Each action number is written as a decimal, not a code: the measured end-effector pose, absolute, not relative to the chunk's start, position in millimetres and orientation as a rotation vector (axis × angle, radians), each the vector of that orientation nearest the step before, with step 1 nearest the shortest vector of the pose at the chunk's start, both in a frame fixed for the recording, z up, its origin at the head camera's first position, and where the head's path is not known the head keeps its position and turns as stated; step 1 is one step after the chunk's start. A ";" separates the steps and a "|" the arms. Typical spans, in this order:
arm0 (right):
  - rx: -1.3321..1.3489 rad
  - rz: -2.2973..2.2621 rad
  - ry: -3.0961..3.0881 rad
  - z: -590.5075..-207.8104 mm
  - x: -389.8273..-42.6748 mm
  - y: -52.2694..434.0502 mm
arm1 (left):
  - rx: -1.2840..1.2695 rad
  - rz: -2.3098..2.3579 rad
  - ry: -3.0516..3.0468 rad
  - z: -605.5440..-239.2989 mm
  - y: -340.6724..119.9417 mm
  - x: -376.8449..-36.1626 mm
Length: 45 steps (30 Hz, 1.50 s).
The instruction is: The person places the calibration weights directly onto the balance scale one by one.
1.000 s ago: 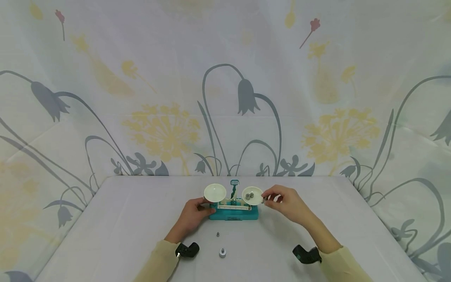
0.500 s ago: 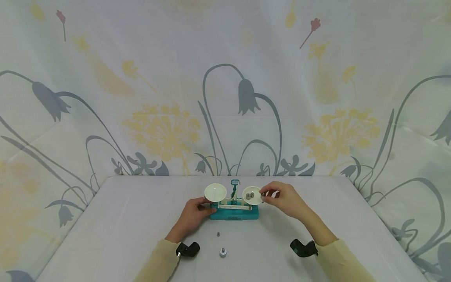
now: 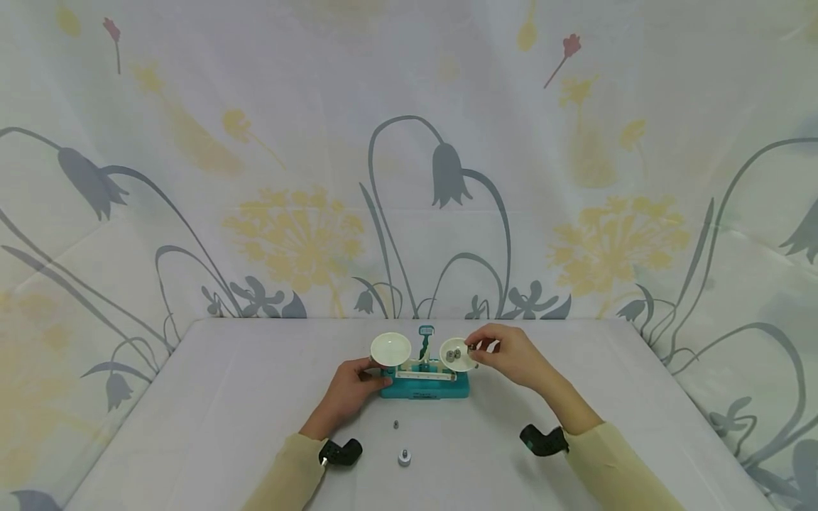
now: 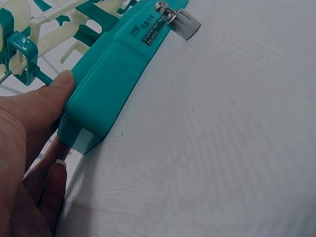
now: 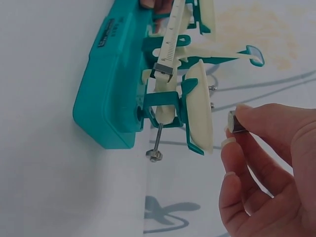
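A teal balance scale (image 3: 424, 387) with two cream pans stands on the white table. My left hand (image 3: 348, 390) grips the left end of its base; in the left wrist view the thumb (image 4: 57, 91) lies on top and the fingers bend behind. Between thumb and fingertips, my right hand (image 3: 511, 358) pinches a small metal weight (image 5: 236, 122), held at the right edge of the right pan (image 3: 465, 365). Two metal weights (image 3: 453, 354) sit inside that pan. The left pan (image 3: 390, 349) is level with it or slightly higher in the head view.
In front of the scale, a small weight (image 3: 396, 424) and a larger silver weight (image 3: 405, 458) stand on the table (image 3: 255, 397). A floral curtain (image 3: 409, 177) hangs behind the table. Each wrist carries a black camera (image 3: 543, 440).
My right hand has moved left and slightly up with the weight, from beside the right pan to over its right edge. My left hand stays on the base.
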State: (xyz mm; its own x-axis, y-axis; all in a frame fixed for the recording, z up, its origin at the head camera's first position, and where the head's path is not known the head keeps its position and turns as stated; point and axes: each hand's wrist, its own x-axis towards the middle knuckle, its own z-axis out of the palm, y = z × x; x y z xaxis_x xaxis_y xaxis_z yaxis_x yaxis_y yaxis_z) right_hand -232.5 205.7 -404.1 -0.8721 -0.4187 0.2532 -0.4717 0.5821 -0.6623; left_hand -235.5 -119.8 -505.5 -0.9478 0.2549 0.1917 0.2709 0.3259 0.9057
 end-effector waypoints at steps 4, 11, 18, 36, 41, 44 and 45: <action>0.777 1.168 -2.732 -403.1 -234.4 204.1 | -0.498 -1.745 -2.556 -505.3 -119.5 -235.0; 0.801 1.145 -2.738 -403.5 -237.5 201.1 | -0.497 -1.746 -2.552 -504.0 -119.1 -234.8; 0.850 1.121 -2.734 -404.1 -237.9 198.2 | -0.461 -1.722 -2.558 -503.9 -115.5 -234.5; 0.933 1.081 -2.775 -398.6 -236.5 193.8 | -0.457 -1.736 -2.557 -499.0 -116.2 -230.3; 0.917 1.077 -2.802 -398.0 -237.1 192.8 | -0.484 -1.749 -2.554 -502.1 -118.8 -233.2; 0.914 1.048 -2.818 -398.0 -237.7 192.3 | -0.490 -1.733 -2.560 -503.4 -119.1 -234.2; 0.913 1.033 -2.825 -398.3 -238.0 192.3 | -0.490 -1.726 -2.564 -504.1 -119.2 -234.6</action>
